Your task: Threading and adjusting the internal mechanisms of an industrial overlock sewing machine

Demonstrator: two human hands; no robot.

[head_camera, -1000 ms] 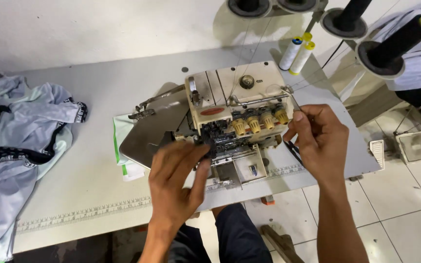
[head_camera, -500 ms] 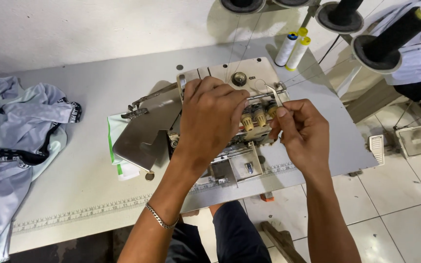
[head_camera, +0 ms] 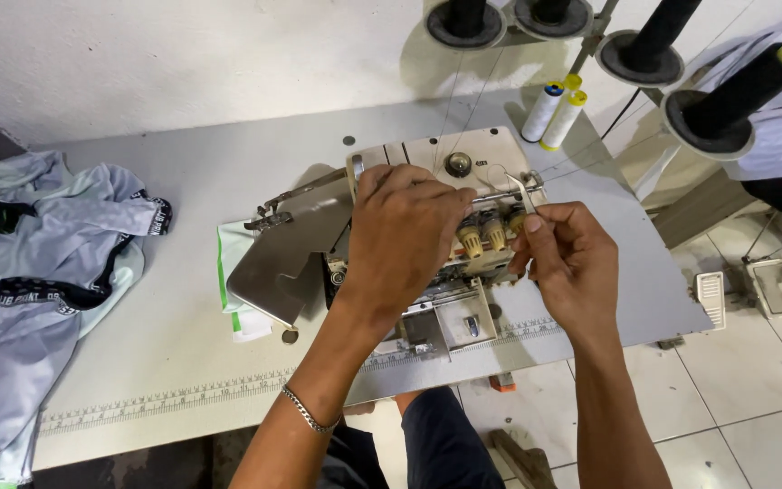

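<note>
Left of my sewing machine [head_camera: 445, 226], half under its grey side plate, a flat white and green packet [head_camera: 233, 290] lies on the worktop [head_camera: 138, 362]. On the machine's front a small red oval label [head_camera: 452, 273] shows. I see no signs or screens.

One sewing machine [head_camera: 445, 235] under my two hands; three yellow tension knobs [head_camera: 494, 235] on its front; two white thread spools [head_camera: 554, 113]; four black thread cones [head_camera: 739, 91] on stands.
</note>
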